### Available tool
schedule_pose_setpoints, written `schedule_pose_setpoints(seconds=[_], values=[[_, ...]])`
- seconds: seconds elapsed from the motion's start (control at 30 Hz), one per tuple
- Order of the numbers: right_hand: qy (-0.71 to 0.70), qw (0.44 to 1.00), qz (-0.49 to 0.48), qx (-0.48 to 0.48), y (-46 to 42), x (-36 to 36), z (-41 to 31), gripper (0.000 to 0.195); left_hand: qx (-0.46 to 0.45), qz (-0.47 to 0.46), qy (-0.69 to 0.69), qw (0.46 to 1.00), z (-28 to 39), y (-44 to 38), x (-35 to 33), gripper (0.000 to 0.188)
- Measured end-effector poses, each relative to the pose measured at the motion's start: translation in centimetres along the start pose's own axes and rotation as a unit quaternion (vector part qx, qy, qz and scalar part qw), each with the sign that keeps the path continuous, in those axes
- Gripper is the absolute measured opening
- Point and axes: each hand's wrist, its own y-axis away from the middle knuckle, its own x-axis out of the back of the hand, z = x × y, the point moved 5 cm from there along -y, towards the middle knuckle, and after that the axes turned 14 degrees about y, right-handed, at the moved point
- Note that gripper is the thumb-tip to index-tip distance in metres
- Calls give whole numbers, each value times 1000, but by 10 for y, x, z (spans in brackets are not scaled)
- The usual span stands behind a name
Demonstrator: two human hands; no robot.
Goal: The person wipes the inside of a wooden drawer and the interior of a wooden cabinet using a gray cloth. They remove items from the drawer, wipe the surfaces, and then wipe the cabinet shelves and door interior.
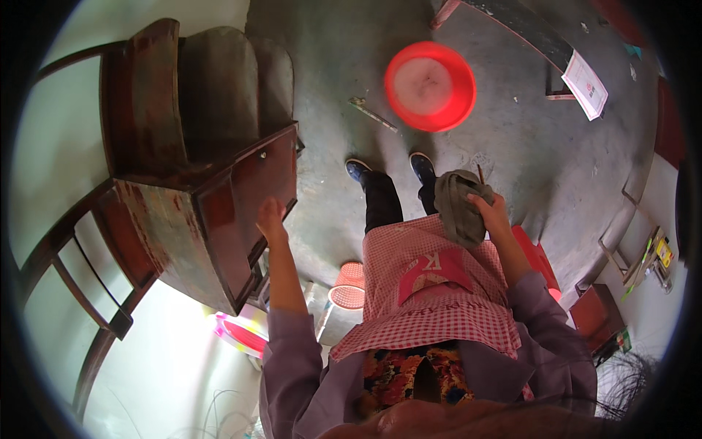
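Observation:
My right hand [490, 211] is closed on a bunched grey-green cloth [463, 208], held in front of the right side of my checked apron. A thin brown stick-like piece [480, 174] juts up beside the cloth; whether my hand grips it too cannot be told. My left hand [271, 219] is raised at the front of a dark reddish-brown wooden cabinet [269, 175], and no object shows in it. Whether its fingers touch the cabinet is unclear. Worn, scratched paint marks the cabinet's side panel [164, 225].
A red plastic basin [465, 90] with cloudy liquid stands on the grey floor ahead. Near it lies a narrow strip [375, 115]. A pink plastic basket [348, 282] is by my left side, a red plastic stool [535, 258] by my right. A dark bench [521, 27] bears a paper sheet [586, 85].

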Motion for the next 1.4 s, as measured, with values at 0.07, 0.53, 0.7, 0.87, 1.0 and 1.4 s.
schedule_pose_setpoints(seconds=[0.07, 0.53, 0.7, 0.87, 1.0, 1.4], values=[[2, 1000, 12, -7, 3, 3, 4, 31, 58, 49, 66, 995, -19, -41, -12, 15], [4, 997, 45, -64, 6, -18, 45, 34, 142, 54, 383, 911, -95, -184, -61, 31], [7, 998, 33, -58, 6, -24, 35, 33, 38, 73, 403, 911, -102, -182, -59, 32], [-19, 997, 38, -60, 4, -25, 41, 32, -46, 104, 365, 924, -115, -137, -83, 26], [-11, 998, 27, -64, -1, -28, 45, 32, 9, 59, 300, 952, -163, -39, -95, 29], [4, 999, -5, -40, -9, -32, 37, 31, 189, 30, 220, 957, -265, 184, 68, 32]])
